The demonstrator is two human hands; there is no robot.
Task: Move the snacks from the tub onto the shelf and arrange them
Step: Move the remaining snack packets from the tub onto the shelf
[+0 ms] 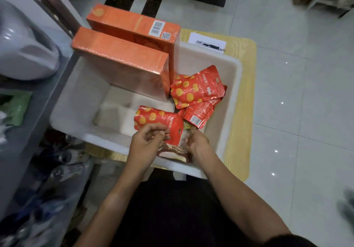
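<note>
**Both hands work at the near wall of the snack tub**

A white foam tub [226, 68] sits on a pale wooden board [247, 97] laid on the tiled floor [306, 93]. Two orange boxes stand on edge in the tub's far left part: the nearer box [122, 65] leans in front of the farther box [134, 24], which shows a barcode label on its upper face. To the right of the boxes, a red pouch with yellow dots [195, 88] lies on top of another red pouch [201, 112] whose printed back faces up.

Near the front wall, the left hand [147, 137] pinches a third red dotted pouch [159, 122] at its near edge, fingers curled against the thumb. The right hand [197, 141] curls around a brown-and-white packet [176, 151] lying partly under that pouch, just inside the tub's near rim; how firmly it grips cannot be told, since the fingers are partly hidden. Both forearms reach in from below, close together.

White wrapped packs [115, 112] cover the tub's floor on the left. Beyond the tub, a sheet of paper [199, 38] with a black pen [210, 46] rests on the board. A grey shelf [34, 112] runs along the left side, holding a white bag [24, 51] above and blurred bottles [63, 170] lower down.
</note>
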